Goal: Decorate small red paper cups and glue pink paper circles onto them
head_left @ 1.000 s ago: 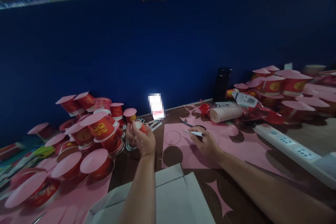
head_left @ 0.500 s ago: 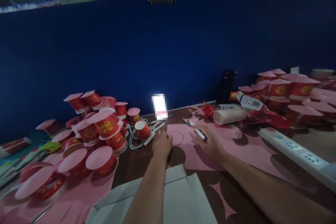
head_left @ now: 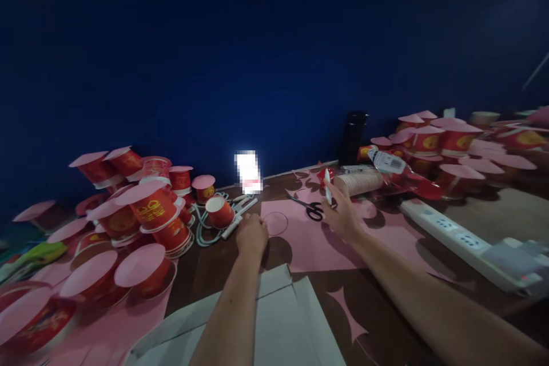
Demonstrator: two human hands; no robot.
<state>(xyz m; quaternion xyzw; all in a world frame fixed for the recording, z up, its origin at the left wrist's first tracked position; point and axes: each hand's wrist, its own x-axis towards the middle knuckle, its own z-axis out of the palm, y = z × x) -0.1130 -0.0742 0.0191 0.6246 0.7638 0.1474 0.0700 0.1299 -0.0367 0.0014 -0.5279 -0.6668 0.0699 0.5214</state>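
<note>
My left hand rests with curled fingers at the left edge of a pink sheet of paper; what lies under the fingers is hidden. A circle outline is drawn on the sheet beside it. In my right hand a white pen stands nearly upright, raised off the paper. Black-handled scissors lie on the sheet just left of that hand. Near my left hand, a red paper cup lies tipped among a coiled pale cable and white sticks.
Red cups with pink paper discs crowd the left; more stand back right. A cup stack, black bottle and power strip sit right. A lit phone leans centrally. White cardboard lies in front.
My right hand has moved away from the scissors, which now lie on the paper, and the pen has swung upright. The view has shifted right. My left hand stays at the paper's edge.
</note>
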